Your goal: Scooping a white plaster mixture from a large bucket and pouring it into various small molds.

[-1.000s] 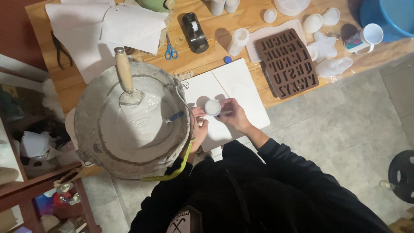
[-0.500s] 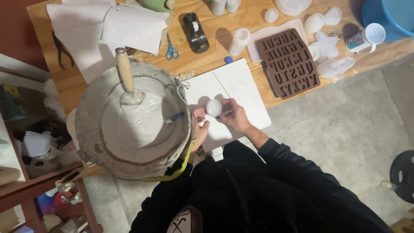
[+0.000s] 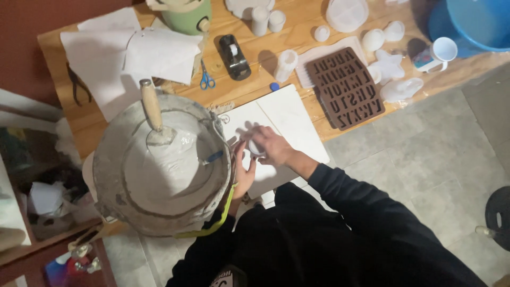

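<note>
My right hand [image 3: 272, 147] grips a small round white cup [image 3: 256, 149] from above, with the fingers covering most of it. My left hand [image 3: 242, 171] steadies the same cup from the side, fingertips on its edge. Both hands hover over a white board [image 3: 291, 114] at the near edge of the wooden table [image 3: 255, 87]. Right beside my left hand stands a large grey bucket [image 3: 109, 165] of wet white plaster, with a wooden-handled tool [image 3: 151, 109] stuck in it.
On the table lie a brown letter mould [image 3: 346, 89], blue scissors [image 3: 206, 79], a black tape dispenser [image 3: 234, 56], paper sheets [image 3: 127, 53], several white moulds [image 3: 393, 66], a white mug [image 3: 440, 53] and a blue basin [image 3: 475, 21]. Grey tiled floor [image 3: 425, 159] is at right.
My right hand has closed further over the white cup and hides more of it. Both hands have shifted slightly toward me.
</note>
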